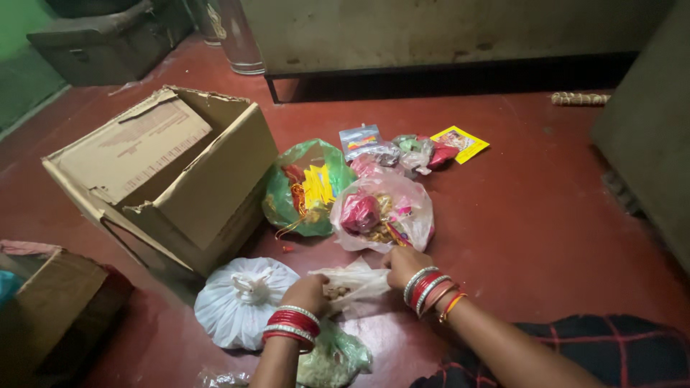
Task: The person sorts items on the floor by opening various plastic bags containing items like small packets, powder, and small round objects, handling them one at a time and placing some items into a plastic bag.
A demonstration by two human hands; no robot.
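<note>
While both hands grip it, the small clear plastic bag [352, 284] lies low on the red floor [532, 215], just in front of the person's knees, its long axis running roughly left to right with its crumpled mouth towards the right hand. The left hand [307, 293] is closed on the bag's left end, and the right hand [405, 266] pinches its right end; small brownish bits show inside between them. Both wrists carry red and silver bangles.

Just left of the left hand sits a white bag [241, 300], knotted at the top. Under the left wrist lies a greenish pouch [334, 359]. Beyond the right hand a pale pink translucent bag [384, 212] holds red and golden items, and beside it a green bag [305, 188] shows yellow and red strips. Farther back lie small packets: a silvery one [361, 140] and a flat yellow square one [460, 142]. To the left stands an open cardboard box [169, 172], its flap carrying a faded printed panel.
</note>
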